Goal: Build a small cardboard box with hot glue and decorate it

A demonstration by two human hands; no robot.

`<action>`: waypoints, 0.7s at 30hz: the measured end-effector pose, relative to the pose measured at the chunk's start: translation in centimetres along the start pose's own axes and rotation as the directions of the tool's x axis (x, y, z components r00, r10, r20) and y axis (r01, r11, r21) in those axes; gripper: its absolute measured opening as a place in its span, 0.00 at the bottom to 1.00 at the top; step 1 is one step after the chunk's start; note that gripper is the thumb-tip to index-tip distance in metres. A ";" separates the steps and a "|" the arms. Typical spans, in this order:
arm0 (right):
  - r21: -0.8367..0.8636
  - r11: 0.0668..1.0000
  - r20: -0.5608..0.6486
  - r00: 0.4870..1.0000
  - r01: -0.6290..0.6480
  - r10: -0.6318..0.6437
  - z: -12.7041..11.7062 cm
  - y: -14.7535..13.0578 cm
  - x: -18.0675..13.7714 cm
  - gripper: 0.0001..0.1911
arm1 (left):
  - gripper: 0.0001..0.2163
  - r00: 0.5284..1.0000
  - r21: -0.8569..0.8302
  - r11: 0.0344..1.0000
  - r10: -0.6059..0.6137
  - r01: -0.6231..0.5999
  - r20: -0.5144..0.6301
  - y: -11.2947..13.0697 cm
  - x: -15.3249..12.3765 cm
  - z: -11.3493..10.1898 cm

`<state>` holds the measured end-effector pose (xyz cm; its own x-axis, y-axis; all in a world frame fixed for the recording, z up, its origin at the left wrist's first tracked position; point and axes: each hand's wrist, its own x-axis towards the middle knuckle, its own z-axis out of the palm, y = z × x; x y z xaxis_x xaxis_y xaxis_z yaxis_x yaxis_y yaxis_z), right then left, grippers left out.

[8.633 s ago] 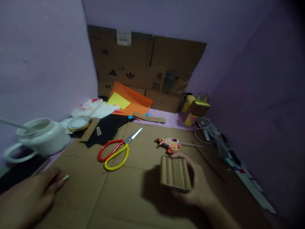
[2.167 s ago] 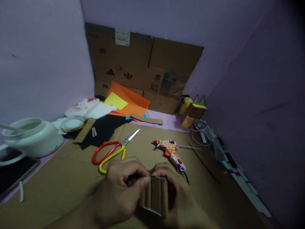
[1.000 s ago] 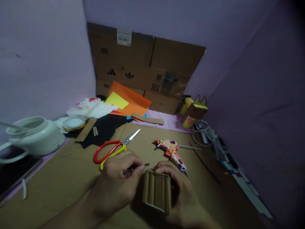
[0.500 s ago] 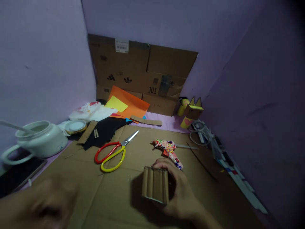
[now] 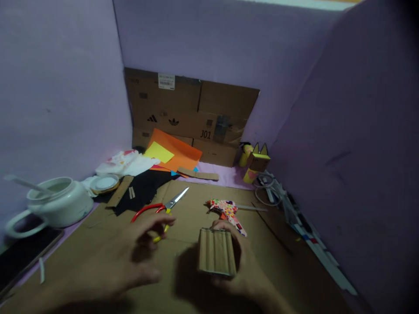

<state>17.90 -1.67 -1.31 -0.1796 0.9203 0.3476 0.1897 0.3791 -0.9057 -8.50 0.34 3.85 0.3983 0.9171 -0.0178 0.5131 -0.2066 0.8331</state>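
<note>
My right hand (image 5: 244,266) is closed around a small brown cardboard box (image 5: 216,253) with a ridged face, its fingers behind and thumb below. Left of it, my left hand (image 5: 131,253) hovers with fingers curved and apart, nothing between them. Its fingertips cover part of the yellow handle of a pair of scissors (image 5: 172,203), whose other handle is red. A glue gun (image 5: 225,208) with a floral pattern lies just beyond the box, a clear glue stick at its back end.
A white pot (image 5: 60,205) with a stick in it stands at the left, near a dark phone (image 5: 29,253). Orange paper (image 5: 180,150) and black sheet material (image 5: 144,187) lie at the back. A cardboard figure with pointed ears (image 5: 259,161) and cables (image 5: 266,189) are at right.
My left hand has moved from the lower left corner rightward and forward, over the scissors' handles. The right hand keeps hold of the box. The view has tilted up slightly.
</note>
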 end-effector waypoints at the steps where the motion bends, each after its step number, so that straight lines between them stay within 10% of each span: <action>1: 0.044 0.999 0.005 1.000 -0.013 0.013 0.0 0.0 0.1 0.29 | 0.35 0.998 -0.018 1.000 -0.024 0.025 0.056 0.9 1.2 1.3; 6: 0.223 0.971 0.020 0.996 -0.085 0.083 0.2 0.3 0.3 0.29 | 0.37 0.949 -0.281 0.960 0.108 -0.022 0.295 2.7 4.4 6.1; 21: 0.014 1.000 0.078 0.997 -0.012 0.011 0.5 0.4 -0.2 0.29 | 0.23 0.939 -0.050 0.943 0.332 -0.328 0.087 2.1 3.6 7.2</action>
<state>17.52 -1.73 -1.87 -0.2523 0.9141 0.3175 0.1782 0.3664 -0.9132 -0.52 0.74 1.60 0.6101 0.7635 0.2116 0.3149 -0.4788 0.8195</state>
